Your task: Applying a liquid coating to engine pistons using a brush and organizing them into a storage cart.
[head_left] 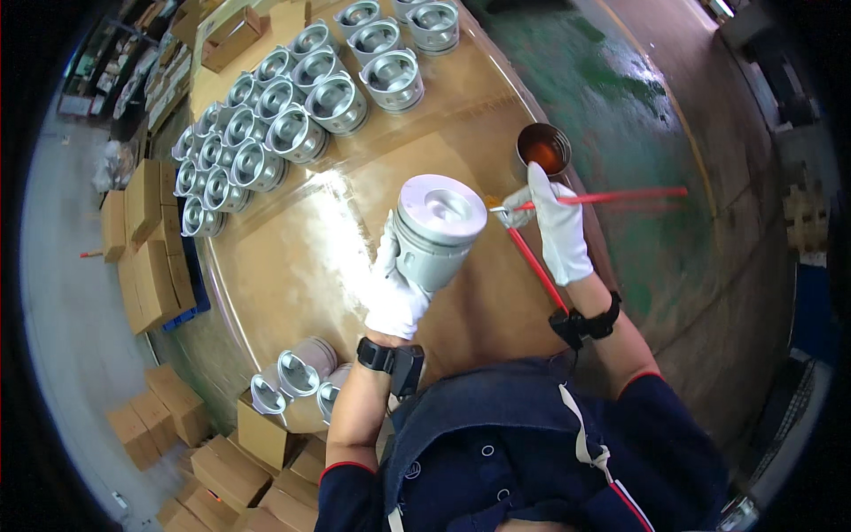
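Note:
A silver-grey piston (436,222) is gripped in my white-gloved left hand (396,288), raised above the brown table, its round crown tilted up. The fingers wrap its near-left side, partly hidden behind it. To the right, my white-gloved right hand (558,226) is closed on a pair of red-handled pliers (534,259). One handle points down toward my wrist and the other stretches right past the table edge; the metal tip lies close to the piston's right side. Just beyond that hand stands an open can (543,151) with reddish-brown liquid in it.
Several pistons (293,133) stand in rows at the table's far left. A few more pistons (299,372) lie at the near-left corner. Cardboard boxes (152,257) are stacked on the floor to the left. An open box (232,40) sits at the far end of the table (425,151).

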The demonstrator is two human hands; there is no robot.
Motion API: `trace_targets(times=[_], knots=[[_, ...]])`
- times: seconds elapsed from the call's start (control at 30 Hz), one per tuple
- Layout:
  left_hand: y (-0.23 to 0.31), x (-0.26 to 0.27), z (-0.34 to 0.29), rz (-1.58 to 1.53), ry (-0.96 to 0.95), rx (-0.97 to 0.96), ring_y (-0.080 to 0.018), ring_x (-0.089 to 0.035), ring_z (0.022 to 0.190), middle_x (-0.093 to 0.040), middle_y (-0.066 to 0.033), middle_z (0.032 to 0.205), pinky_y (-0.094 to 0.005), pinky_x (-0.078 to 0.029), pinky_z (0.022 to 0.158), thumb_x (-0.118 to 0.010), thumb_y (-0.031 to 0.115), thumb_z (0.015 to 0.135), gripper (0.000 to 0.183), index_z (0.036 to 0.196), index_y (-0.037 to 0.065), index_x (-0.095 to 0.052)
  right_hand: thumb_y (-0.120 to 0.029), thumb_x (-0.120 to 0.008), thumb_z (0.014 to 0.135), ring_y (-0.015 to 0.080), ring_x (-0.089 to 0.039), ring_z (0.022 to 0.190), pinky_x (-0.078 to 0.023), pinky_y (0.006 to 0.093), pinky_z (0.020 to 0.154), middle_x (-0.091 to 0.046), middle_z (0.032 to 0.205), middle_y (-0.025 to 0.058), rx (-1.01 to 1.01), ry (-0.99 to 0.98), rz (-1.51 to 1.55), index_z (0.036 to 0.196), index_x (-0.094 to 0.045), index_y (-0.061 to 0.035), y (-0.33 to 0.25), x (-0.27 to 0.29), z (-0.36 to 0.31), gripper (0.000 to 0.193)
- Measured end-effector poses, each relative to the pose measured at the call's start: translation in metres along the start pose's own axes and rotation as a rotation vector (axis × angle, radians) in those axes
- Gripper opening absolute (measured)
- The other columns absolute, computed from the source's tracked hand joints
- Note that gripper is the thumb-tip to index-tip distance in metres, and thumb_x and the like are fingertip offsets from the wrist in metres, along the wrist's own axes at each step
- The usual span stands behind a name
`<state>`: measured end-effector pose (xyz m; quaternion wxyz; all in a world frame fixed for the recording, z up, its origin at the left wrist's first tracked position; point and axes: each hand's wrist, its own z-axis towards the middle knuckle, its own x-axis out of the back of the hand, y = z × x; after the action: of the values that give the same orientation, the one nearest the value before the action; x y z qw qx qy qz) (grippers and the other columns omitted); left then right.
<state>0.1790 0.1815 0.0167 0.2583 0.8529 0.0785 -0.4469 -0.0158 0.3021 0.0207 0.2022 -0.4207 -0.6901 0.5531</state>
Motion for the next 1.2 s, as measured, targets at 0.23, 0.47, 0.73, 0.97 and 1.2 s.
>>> trace_targets(times=[0.23, 0.47, 0.73, 0.97, 1.2], knots=[[0.033, -0.07, 0.006, 1.534, -0.003, 0.107, -0.0107, -0.063, 0.083, -0.071, -0.003, 0.09, -0.0269, -0.051, 0.074, -0.071, 0.025, 0.086, 0.03, 0.107, 0.004, -0.07, -0.043, -0.057, 0.098, 0.0103, -0.054, 0.05, -0.044, 0.0286, 0.052, -0.059, 0.055, 0.0034, 0.103, -0.135, -0.128, 0.064, -0.063, -0.0039, -0.009, -0.015, 0.02, 0.053], [0.007, -0.031, 0.056, 1.176, 0.084, -0.091, -0.0082, -0.055, 0.067, -0.066, 0.0025, 0.08, -0.0272, -0.046, 0.062, -0.07, 0.038, 0.087, 0.033, 0.09, 0.006, -0.071, -0.008, -0.067, 0.083, 0.0256, -0.054, 0.058, -0.041, 0.0389, 0.056, -0.056, 0.062, 0.0069, 0.923, -0.259, -0.898, 0.072, -0.062, -0.0073, 0.033, -0.003, -0.042, 0.012], [0.004, -0.105, 0.2, 2.099, -0.102, -0.579, -0.0353, -0.069, 0.077, -0.07, -0.0223, 0.084, -0.0416, -0.054, 0.07, -0.066, 0.04, 0.087, 0.04, 0.085, 0.0, -0.071, -0.013, -0.074, 0.077, 0.0212, -0.055, 0.061, -0.042, 0.0361, 0.056, -0.056, 0.067, 0.0035, 1.02, -0.054, -1.012, 0.096, -0.066, -0.0099, 0.039, 0.032, -0.008, 0.021], [0.003, -0.117, 0.319, 2.453, -0.143, -0.973, -0.0366, -0.069, 0.074, -0.069, -0.0176, 0.076, -0.0502, -0.054, 0.07, -0.059, 0.02, 0.086, 0.018, 0.083, 0.006, -0.07, -0.005, -0.069, 0.081, 0.0224, -0.056, 0.061, -0.044, 0.0365, 0.055, -0.059, 0.071, 0.0019, 0.845, -0.103, -0.942, 0.091, -0.063, -0.0085, 0.05, 0.048, -0.002, 0.013], [-0.012, -0.102, 0.237, 2.105, -0.198, -1.042, -0.0408, -0.06, 0.103, -0.061, -0.024, 0.112, -0.0478, -0.049, 0.091, -0.062, 0.022, 0.089, 0.037, 0.117, -0.001, -0.056, -0.007, -0.07, 0.081, 0.0229, -0.057, 0.059, -0.045, 0.0366, 0.054, -0.06, 0.071, 0.0028, 1.003, -0.107, -1.049, 0.101, -0.062, -0.0083, 0.046, 0.039, -0.009, 0.021]])
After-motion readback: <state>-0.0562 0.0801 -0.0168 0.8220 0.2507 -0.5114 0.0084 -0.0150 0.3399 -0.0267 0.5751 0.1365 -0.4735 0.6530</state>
